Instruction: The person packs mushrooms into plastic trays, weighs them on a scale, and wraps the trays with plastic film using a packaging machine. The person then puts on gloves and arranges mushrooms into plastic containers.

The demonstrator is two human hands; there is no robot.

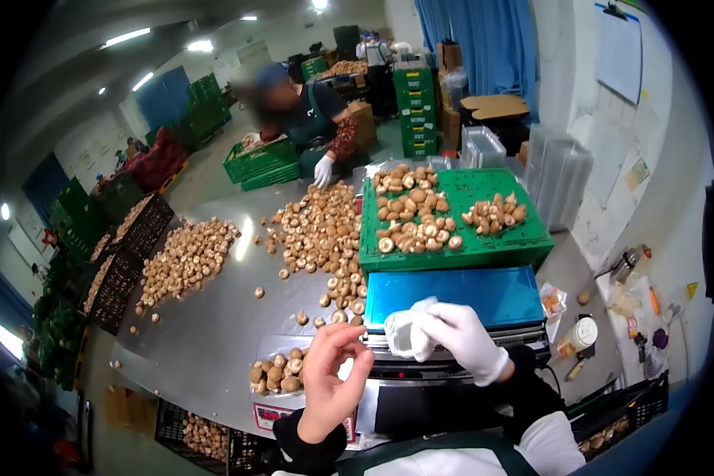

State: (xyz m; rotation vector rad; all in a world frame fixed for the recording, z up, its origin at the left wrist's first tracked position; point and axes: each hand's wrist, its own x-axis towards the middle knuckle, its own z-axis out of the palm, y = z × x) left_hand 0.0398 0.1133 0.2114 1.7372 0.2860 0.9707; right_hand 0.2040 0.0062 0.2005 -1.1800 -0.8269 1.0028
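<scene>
My left hand (335, 382) is bare, its fingers curved and the thumb apart from them, with nothing seen between. It is raised in front of a digital scale (271, 414) that bears a clear tray of mushrooms (279, 373). My right hand (470, 337) wears a white glove and pinches a second, crumpled white glove (409, 333). Both hands are close together, the right one over the front edge of a wrapping machine with a blue top (452, 297). Behind that machine, a green upturned crate (484, 247) carries several groups of mushrooms (416, 236).
Loose mushrooms (317, 230) lie heaped on the steel table (206, 349), with another heap (184, 266) farther left. A co-worker (317, 119) in white gloves stands across the table. Clear plastic trays (559, 174) are stacked at right, near a jar (579, 337). Black crates (115, 289) line the left edge.
</scene>
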